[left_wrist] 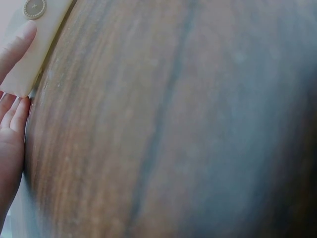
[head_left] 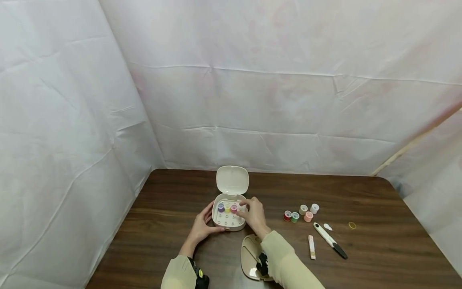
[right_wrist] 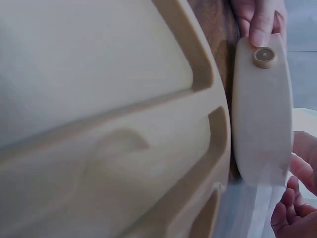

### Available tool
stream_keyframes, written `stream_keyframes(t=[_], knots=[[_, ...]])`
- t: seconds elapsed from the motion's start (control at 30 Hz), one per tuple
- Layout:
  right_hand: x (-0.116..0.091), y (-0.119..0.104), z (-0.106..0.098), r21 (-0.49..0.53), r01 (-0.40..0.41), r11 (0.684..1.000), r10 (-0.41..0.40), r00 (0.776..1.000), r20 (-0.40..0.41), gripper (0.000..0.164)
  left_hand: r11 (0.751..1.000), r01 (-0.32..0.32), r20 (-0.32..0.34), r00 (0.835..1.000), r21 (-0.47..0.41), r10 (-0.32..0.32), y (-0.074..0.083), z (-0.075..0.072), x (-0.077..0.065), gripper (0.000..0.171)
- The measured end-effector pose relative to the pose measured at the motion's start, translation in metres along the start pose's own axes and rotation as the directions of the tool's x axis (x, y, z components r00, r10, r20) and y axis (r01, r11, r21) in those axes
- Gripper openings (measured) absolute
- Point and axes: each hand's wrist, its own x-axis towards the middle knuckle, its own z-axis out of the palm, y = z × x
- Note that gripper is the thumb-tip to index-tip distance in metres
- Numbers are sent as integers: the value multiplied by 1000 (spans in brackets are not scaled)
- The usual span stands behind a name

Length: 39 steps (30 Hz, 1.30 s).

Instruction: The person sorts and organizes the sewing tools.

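Observation:
A cream sewing box (head_left: 236,228) stands on the table with its lid (head_left: 232,180) raised. Inside, a purple thread spool (head_left: 221,207), a yellow spool (head_left: 227,209) and a pink spool (head_left: 234,208) sit in a row above several bare pegs. My left hand (head_left: 202,226) grips the box's near left corner, thumb along the front beside its round button (left_wrist: 35,8). Over the box's right side, my right hand (head_left: 255,214) has thumb and forefinger at the pink spool and appears to pinch it. The right wrist view shows the curled fingers, but not the spool.
A beige divided tray (head_left: 249,257) lies under my right forearm. To the right are several spools, including a red one (head_left: 287,216) and a green one (head_left: 295,217), a seam ripper-like black-and-white tool (head_left: 330,240), a narrow strip (head_left: 312,247), a white piece (head_left: 327,226) and a yellow ring (head_left: 352,225).

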Motion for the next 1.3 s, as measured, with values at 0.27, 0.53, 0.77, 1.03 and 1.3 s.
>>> stream_keyframes(t=[0.27, 0.53, 0.77, 1.03, 1.3], knots=[[-11, 3, -17, 49, 71, 996, -68, 996, -59, 22, 999, 44, 5, 999, -6, -44, 24, -1, -2, 95], [-26, 12, -36, 90, 82, 993, -76, 995, -69, 22, 998, 55, 2, 999, -5, -55, 26, -1, -3, 95], [-38, 19, -52, 135, 54, 989, -40, 994, -106, 22, 998, 70, -3, 998, -5, -70, 25, -3, -4, 95], [-51, 31, -67, 183, 18, 983, 15, 985, -174, 21, 999, 32, -14, 999, -4, -32, 19, -5, -3, 94], [-61, 48, -79, 192, -46, 980, 93, 966, -242, 22, 998, 52, -30, 998, 18, -51, -2, -8, -1, 97]])
